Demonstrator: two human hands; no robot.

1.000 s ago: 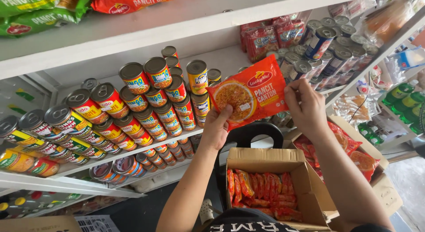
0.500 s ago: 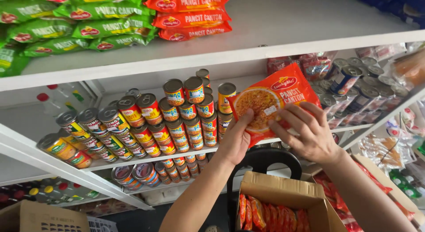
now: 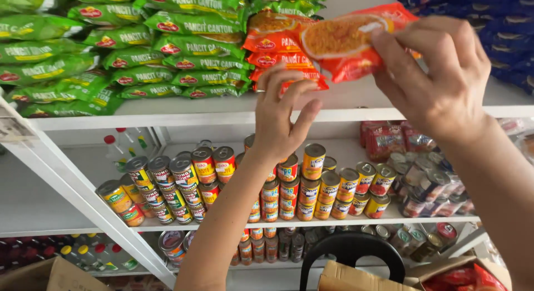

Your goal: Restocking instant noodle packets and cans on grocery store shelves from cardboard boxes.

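Note:
My right hand (image 3: 439, 74) grips an orange noodle packet (image 3: 342, 43) by its right end, up at the level of the top shelf (image 3: 167, 110). The packet hangs in front of a short stack of matching orange packets (image 3: 272, 41) lying on that shelf. My left hand (image 3: 281, 116) is raised just below the packet's left end, fingers spread, near the shelf's front edge; whether it touches the packet I cannot tell.
Green noodle packets (image 3: 139, 46) fill the top shelf's left side, blue packets (image 3: 500, 24) the right. Stacked tins (image 3: 311, 185) crowd the middle shelf, with red packets (image 3: 389, 138) behind. An open cardboard box (image 3: 356, 277) with orange packets and a black handle (image 3: 353, 249) sit below.
Both hands have risen from the tin shelf to the top shelf, carrying the orange packet up to the stack of orange packets. The view has tilted upward.

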